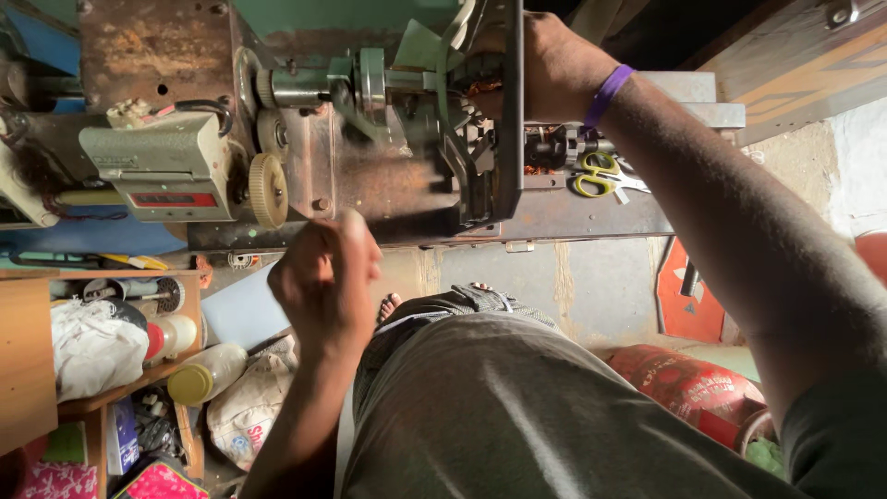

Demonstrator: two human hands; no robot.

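Observation:
I stand over a rusty metal winding machine [388, 176] on a bench. My right hand [545, 65], with a purple band on its wrist, reaches over the top of the machine and rests on a dark round part with copper wire showing; what its fingers grip is hidden behind a dark upright plate [510, 111]. My left hand [325, 277] hovers in front of the bench edge, blurred, fingers curled into a loose fist; nothing shows in it. A grey counter box [166, 166] with a toothed wheel [268, 189] sits at the machine's left.
Yellow-handled scissors [599, 176] lie on the bench at the right. A red gas cylinder [688, 388] lies on the floor at the right. A wooden shelf [102, 402] at the left holds a white cloth, a bottle [208, 374] and clutter.

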